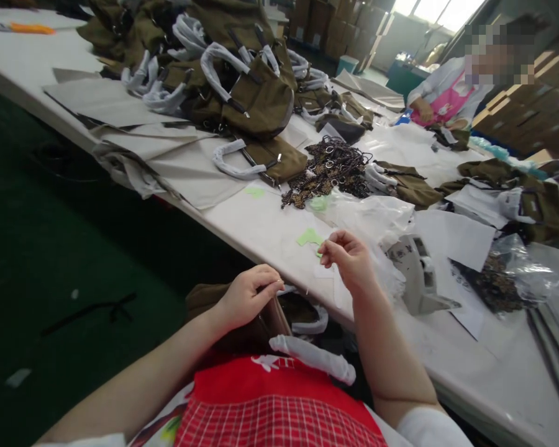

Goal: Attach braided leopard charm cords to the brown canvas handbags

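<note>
My left hand (254, 295) is closed at the top edge of an olive-brown handbag (209, 298), which rests on my lap against the table's edge. White wrapping covers this bag's handles (312, 357). Over the tabletop my right hand (349, 257) has thumb and fingers pinched together. Anything between those fingertips is too small to make out. Just beyond them, pale green paper scraps (310, 236) lie on the white table (242, 217). A heap of dark patterned straps or charms with metal rings (333, 164) lies farther back.
Olive handbags with wrapped handles (256, 99) are piled at the back left. Clear plastic bags (372, 214), a grey tape dispenser (414, 273) and paper sheets (456, 239) lie to the right. An orange cutter (30, 28) lies far left. A person in a pink apron (447, 99) works across the table.
</note>
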A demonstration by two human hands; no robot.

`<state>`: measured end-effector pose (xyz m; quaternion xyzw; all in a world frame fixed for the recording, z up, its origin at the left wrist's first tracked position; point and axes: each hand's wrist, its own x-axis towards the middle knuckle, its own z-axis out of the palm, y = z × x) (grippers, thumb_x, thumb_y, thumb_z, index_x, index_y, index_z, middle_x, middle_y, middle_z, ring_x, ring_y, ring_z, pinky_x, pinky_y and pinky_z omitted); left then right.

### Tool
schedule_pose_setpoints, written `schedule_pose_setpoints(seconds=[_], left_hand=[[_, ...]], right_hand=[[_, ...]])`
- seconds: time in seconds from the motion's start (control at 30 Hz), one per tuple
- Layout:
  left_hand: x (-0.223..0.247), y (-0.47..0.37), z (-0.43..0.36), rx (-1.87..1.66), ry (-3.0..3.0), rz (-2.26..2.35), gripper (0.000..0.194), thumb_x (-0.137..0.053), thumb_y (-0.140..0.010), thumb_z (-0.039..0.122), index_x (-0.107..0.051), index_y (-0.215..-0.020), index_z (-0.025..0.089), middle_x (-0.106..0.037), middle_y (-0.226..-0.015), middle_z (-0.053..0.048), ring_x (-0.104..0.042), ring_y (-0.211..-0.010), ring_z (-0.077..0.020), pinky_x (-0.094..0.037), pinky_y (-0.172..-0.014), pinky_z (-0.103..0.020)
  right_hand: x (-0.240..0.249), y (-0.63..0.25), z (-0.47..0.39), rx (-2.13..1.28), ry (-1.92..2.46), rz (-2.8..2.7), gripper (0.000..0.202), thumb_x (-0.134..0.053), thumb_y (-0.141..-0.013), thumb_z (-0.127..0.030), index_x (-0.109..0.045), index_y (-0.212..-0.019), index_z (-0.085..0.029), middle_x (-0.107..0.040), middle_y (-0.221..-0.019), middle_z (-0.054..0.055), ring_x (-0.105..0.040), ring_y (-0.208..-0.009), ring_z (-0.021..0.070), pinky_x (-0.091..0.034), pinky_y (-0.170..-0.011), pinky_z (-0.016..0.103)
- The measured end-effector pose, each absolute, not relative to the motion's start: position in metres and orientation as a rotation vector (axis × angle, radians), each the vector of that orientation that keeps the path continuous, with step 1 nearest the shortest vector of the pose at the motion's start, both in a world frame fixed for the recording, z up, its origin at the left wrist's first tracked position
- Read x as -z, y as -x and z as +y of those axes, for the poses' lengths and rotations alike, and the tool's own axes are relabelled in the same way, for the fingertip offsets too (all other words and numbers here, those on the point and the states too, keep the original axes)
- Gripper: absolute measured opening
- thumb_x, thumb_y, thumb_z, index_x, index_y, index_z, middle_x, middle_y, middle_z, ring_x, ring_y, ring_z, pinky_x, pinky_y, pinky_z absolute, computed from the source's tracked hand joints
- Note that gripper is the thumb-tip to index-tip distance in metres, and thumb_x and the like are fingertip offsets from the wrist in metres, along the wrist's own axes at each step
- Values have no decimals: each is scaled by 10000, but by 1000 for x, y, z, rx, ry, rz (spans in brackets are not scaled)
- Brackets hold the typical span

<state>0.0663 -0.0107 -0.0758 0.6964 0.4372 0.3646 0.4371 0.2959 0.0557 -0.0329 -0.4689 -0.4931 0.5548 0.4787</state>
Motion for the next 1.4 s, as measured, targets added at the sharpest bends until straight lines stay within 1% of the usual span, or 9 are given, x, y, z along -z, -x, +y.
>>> schedule_pose_setpoints(seconds=[0.23,0.43,0.57,0.67,0.77,0.9,1.03,1.13,1.4], left_hand=[[79,-49,-17,-922,-1499,1003,280,-532,-943,324,-739,-863,154,-721,-1135,-93,-664,-1019,-203,-496,-908,-292],[80,-44,-19,-816,-1441,1044,334,-512,-937,376,-734,-891,130,-758,-887,-68,-675,-800,-181,-515,-746,-264],[84,-42,-18,-818,-1468,1106,362,-500,-933,373,-714,-770,130,-718,-742,-47,-648,-713,-165,-491,-705,-254],[87,-42,-17,-829,-1425,1090,375,-506,-931,391,-708,-756,128,-700,-708,-42,-627,-675,-156,-477,-676,-248],[89,-41,-18,-862,-1403,1048,366,-521,-926,399,-710,-774,125,-706,-737,-47,-633,-704,-163,-482,-692,-251],[90,-36,-18,-863,-1378,1070,350,-543,-918,393,-730,-791,126,-725,-766,-58,-657,-747,-175,-498,-719,-261],[92,-29,-17,-943,-1364,1108,313,-581,-897,376,-764,-807,139,-741,-989,-105,-670,-933,-207,-512,-818,-283],[93,-27,-16,-929,-1335,1106,352,-551,-912,393,-766,-784,145,-732,-1008,-106,-665,-829,-179,-522,-724,-270],[92,-28,-16,-925,-1386,1106,353,-526,-928,388,-758,-841,136,-726,-954,-99,-667,-849,-184,-526,-753,-272]], right_hand=[[59,-248,38,-1279,1175,-1403,157,-654,-798,-290,-545,-752,-186,-694,-669,-7,-618,-488,98,-492,-462,202],[68,-233,38,-1187,1218,-1439,200,-627,-842,-356,-529,-777,-194,-707,-716,8,-616,-496,109,-502,-485,228],[51,-238,20,-572,1412,-1699,173,-608,-880,-342,-585,-793,-194,-668,-674,9,-581,-509,125,-490,-543,258],[34,-237,3,-240,1221,-2074,134,-540,-913,-202,-654,-983,-191,-708,-928,77,-658,-782,169,-516,-736,285],[31,-230,-2,-439,1005,-2589,290,-448,-925,-105,-647,-1121,-182,-674,-1165,111,-639,-1027,197,-492,-883,307],[41,-228,1,-545,1197,-2784,212,-482,-956,-166,-693,-960,-187,-709,-888,61,-649,-843,195,-466,-777,302],[42,-236,-7,-523,1381,-2484,201,-537,-936,-231,-698,-820,-197,-699,-767,32,-627,-704,163,-410,-662,277],[39,-236,-13,-703,1358,-2344,217,-556,-905,-233,-680,-729,-202,-667,-653,1,-602,-611,135,-384,-598,256],[44,-220,-10,-694,1346,-2408,248,-535,-906,-279,-694,-729,-210,-715,-696,20,-622,-621,149,-365,-596,267]])
